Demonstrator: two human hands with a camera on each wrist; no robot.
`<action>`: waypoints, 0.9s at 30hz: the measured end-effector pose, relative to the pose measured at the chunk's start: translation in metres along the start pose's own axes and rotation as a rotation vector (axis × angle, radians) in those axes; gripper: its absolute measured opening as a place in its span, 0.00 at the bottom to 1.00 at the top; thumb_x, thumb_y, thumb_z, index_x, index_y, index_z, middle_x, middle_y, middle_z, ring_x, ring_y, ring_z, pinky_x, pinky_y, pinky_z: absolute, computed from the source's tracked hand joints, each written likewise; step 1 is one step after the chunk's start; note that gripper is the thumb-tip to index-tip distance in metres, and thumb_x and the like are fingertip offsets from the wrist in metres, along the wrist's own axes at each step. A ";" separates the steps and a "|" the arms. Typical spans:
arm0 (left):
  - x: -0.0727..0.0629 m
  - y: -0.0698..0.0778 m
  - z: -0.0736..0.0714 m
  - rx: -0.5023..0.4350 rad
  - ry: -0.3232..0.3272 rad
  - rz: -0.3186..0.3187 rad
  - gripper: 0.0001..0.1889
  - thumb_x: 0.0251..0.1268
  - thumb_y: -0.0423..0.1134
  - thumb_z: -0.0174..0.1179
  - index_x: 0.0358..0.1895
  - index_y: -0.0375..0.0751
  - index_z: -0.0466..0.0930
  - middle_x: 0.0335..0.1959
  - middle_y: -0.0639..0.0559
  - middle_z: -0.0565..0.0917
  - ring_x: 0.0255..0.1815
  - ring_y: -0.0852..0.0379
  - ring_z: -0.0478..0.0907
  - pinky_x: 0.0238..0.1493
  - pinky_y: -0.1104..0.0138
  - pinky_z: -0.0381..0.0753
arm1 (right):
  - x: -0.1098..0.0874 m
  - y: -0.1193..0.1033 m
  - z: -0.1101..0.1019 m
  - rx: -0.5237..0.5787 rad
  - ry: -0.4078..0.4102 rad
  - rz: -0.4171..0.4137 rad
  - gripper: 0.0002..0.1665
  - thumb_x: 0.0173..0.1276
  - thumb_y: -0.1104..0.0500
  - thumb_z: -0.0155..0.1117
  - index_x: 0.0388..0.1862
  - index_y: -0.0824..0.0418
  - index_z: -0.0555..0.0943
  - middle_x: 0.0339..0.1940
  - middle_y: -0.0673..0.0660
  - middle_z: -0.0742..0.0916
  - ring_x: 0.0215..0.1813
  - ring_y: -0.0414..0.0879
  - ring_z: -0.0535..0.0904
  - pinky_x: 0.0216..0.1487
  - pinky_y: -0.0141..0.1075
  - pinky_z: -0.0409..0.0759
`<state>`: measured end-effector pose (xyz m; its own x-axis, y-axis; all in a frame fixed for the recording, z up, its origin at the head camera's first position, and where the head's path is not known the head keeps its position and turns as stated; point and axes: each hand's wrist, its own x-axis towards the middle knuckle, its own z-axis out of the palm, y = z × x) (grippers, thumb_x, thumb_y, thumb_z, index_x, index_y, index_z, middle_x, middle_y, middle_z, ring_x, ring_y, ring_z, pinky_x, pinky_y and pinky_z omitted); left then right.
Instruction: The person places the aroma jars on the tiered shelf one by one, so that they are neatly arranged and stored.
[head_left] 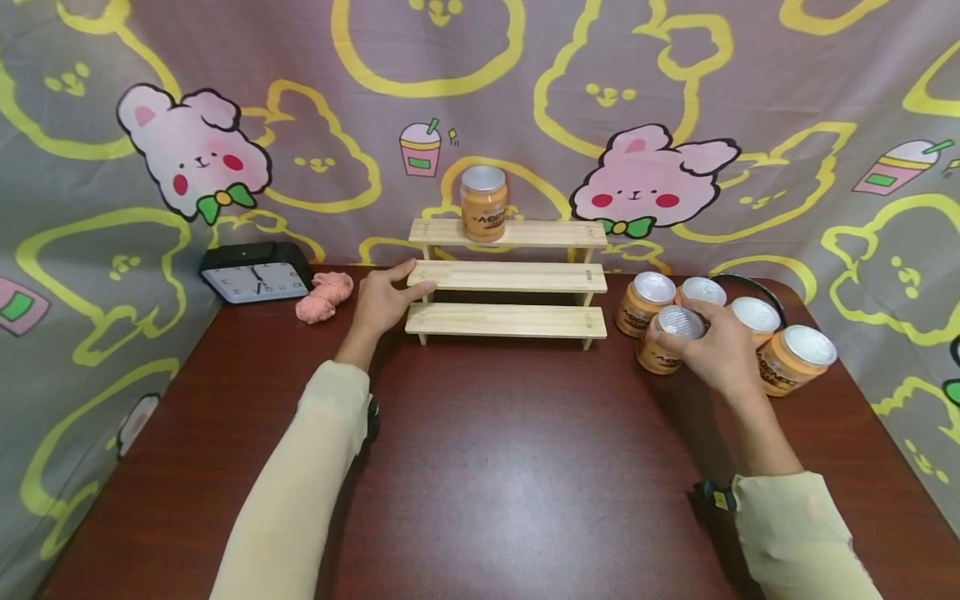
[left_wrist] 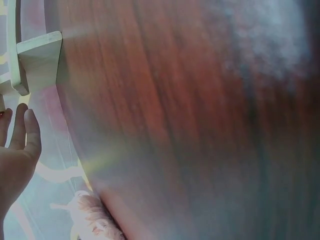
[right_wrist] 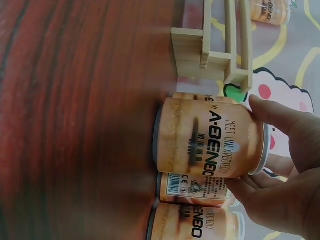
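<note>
A three-step wooden display rack [head_left: 506,320] stands on the table. My left hand [head_left: 384,300] is at the left end of its middle step, thumb over the plank and index finger at its back edge. In the left wrist view, the other fingers [left_wrist: 32,132] stretch out beside the rack. My right hand [head_left: 716,346] grips an orange can [head_left: 660,358] with a pale lid by its top, thumb on one side and fingers on the other. The can's label [right_wrist: 212,142] reads A-BENBO. It appears upright on or very near the table. Another such can [head_left: 484,204] stands on the top step.
Several more orange cans [head_left: 797,362] stand around the held one at the table's right. A black-framed clock [head_left: 257,273] and a bundle of pink yarn [head_left: 325,297] lie at the back left. A patterned curtain [head_left: 480,108] hangs behind the brown table [head_left: 487,467].
</note>
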<state>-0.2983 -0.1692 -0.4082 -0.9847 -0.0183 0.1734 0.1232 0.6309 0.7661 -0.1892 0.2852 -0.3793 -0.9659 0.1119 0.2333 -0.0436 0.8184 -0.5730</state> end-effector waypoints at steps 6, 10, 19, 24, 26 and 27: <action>0.000 0.001 -0.001 0.006 -0.009 -0.012 0.37 0.59 0.57 0.73 0.70 0.44 0.76 0.68 0.45 0.75 0.72 0.44 0.67 0.69 0.53 0.69 | 0.002 -0.001 0.001 -0.003 0.015 -0.002 0.42 0.58 0.48 0.80 0.65 0.71 0.78 0.55 0.77 0.83 0.49 0.67 0.79 0.42 0.53 0.74; 0.000 0.001 -0.001 -0.010 -0.008 -0.020 0.37 0.59 0.56 0.73 0.70 0.44 0.76 0.69 0.44 0.74 0.73 0.45 0.67 0.69 0.53 0.69 | 0.002 -0.002 -0.001 0.009 0.020 -0.024 0.42 0.57 0.49 0.81 0.64 0.72 0.79 0.54 0.76 0.83 0.47 0.65 0.79 0.39 0.48 0.74; -0.001 0.000 -0.002 -0.013 0.004 -0.024 0.37 0.59 0.57 0.74 0.69 0.45 0.76 0.68 0.46 0.75 0.73 0.45 0.66 0.70 0.53 0.68 | 0.006 -0.016 -0.006 0.058 0.035 -0.071 0.39 0.57 0.49 0.82 0.59 0.73 0.82 0.47 0.75 0.86 0.42 0.59 0.78 0.29 0.28 0.70; 0.001 -0.001 -0.001 -0.007 -0.006 -0.028 0.37 0.59 0.58 0.73 0.70 0.47 0.75 0.69 0.45 0.74 0.73 0.45 0.66 0.70 0.53 0.68 | 0.009 -0.027 -0.009 0.105 0.029 -0.102 0.36 0.58 0.50 0.81 0.57 0.73 0.82 0.49 0.72 0.85 0.42 0.56 0.77 0.26 0.24 0.69; 0.001 -0.001 -0.001 -0.006 -0.009 -0.024 0.37 0.59 0.57 0.73 0.70 0.46 0.75 0.69 0.45 0.74 0.73 0.45 0.66 0.70 0.53 0.69 | 0.010 -0.033 -0.010 0.124 0.034 -0.109 0.35 0.58 0.51 0.81 0.57 0.73 0.83 0.51 0.72 0.85 0.42 0.55 0.77 0.26 0.23 0.70; 0.001 -0.001 -0.001 -0.009 -0.008 -0.022 0.38 0.59 0.57 0.73 0.70 0.46 0.75 0.69 0.44 0.74 0.73 0.45 0.67 0.69 0.53 0.69 | 0.011 -0.035 -0.010 0.134 0.038 -0.112 0.35 0.58 0.51 0.81 0.58 0.73 0.82 0.51 0.73 0.85 0.42 0.55 0.77 0.26 0.23 0.70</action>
<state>-0.2989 -0.1707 -0.4084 -0.9881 -0.0256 0.1519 0.1030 0.6232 0.7753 -0.1959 0.2633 -0.3487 -0.9430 0.0474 0.3295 -0.1864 0.7448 -0.6407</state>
